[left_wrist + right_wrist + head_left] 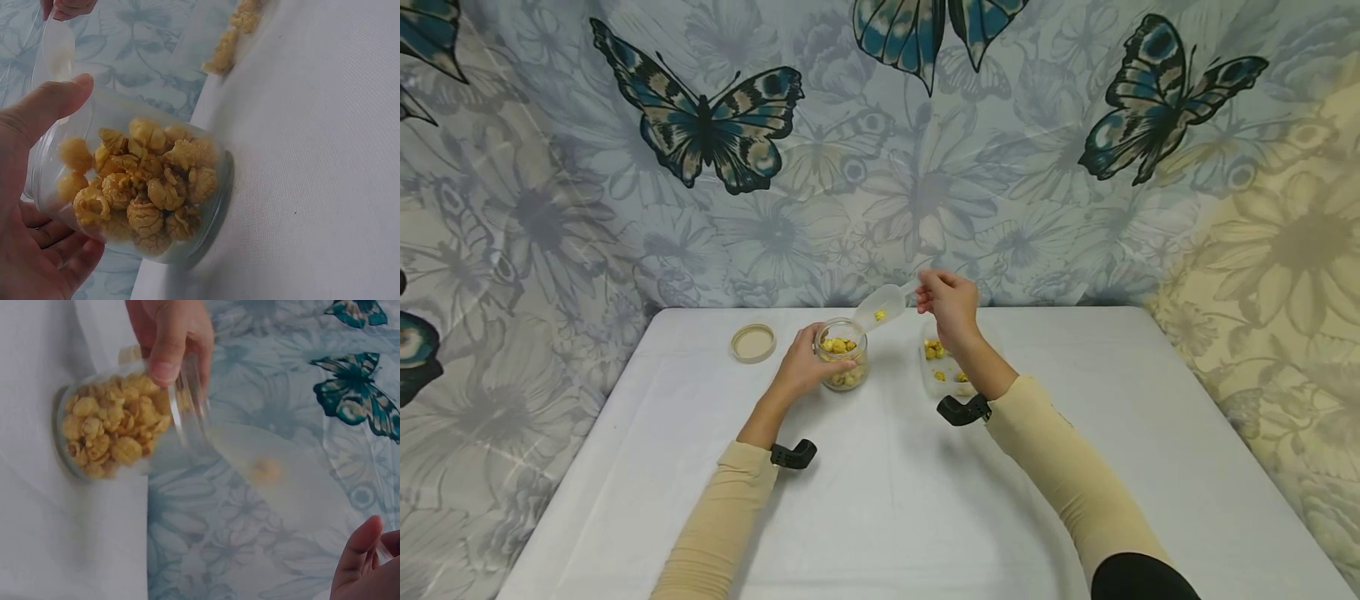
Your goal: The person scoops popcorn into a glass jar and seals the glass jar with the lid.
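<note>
Beige lid (753, 342) lies near the tabletop's (880, 500) far edge, left of the popcorn jar (842, 363) the left hand (806, 365) grips; right hand (951, 305) pinches a tilted scoop (881, 307) above the jar, tray (942, 367) beneath its wrist

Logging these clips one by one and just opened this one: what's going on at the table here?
A person sits at a white table. The left hand grips a small clear glass jar partly filled with yellow caramel popcorn. The right hand pinches the handle of a translucent plastic scoop, tilted above the jar's mouth with a single piece in it. A shallow clear tray holding a few more pieces lies beside the right wrist, and a round beige lid rests left of the jar.
</note>
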Demonstrator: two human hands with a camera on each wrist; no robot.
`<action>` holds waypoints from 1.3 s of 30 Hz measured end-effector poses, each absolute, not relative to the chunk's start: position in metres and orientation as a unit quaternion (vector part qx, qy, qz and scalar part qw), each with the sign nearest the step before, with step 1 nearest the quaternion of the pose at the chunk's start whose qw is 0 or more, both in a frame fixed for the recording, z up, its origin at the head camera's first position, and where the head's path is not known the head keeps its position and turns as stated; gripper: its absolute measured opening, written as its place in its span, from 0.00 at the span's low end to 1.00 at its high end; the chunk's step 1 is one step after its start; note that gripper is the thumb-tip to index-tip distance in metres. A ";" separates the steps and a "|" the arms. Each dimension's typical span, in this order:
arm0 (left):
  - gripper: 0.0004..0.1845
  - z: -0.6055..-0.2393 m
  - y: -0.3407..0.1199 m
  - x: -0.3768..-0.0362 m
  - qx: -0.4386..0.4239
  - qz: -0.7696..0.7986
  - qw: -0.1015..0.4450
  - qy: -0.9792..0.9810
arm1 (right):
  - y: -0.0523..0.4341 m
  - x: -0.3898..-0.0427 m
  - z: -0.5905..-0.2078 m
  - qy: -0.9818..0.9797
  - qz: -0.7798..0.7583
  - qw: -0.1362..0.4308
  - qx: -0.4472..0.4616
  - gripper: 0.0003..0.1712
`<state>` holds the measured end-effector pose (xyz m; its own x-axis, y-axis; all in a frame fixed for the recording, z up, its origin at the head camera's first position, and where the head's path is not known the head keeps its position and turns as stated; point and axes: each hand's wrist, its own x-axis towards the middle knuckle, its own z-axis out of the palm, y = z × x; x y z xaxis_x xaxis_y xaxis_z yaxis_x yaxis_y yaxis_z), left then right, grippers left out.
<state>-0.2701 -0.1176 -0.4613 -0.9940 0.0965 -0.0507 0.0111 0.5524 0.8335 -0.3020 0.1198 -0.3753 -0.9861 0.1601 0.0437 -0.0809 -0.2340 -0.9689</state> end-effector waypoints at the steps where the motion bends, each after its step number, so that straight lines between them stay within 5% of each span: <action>1: 0.53 -0.462 -0.118 -0.270 0.032 0.471 0.044 0.880 | 0.119 -0.302 -0.375 -0.614 0.785 0.078 -0.031 0.16; 12: 0.52 -0.466 -0.117 -0.271 0.036 0.469 0.035 0.882 | 0.122 -0.303 -0.379 -0.617 0.783 0.066 -0.041 0.19; 22: 0.54 -0.465 -0.118 -0.270 0.034 0.460 0.040 0.886 | 0.129 -0.301 -0.380 -0.588 0.804 0.031 -0.077 0.07; 39: 0.52 -0.466 -0.118 -0.271 0.030 0.465 0.036 0.884 | 0.130 -0.300 -0.381 -0.583 0.807 0.020 -0.087 0.07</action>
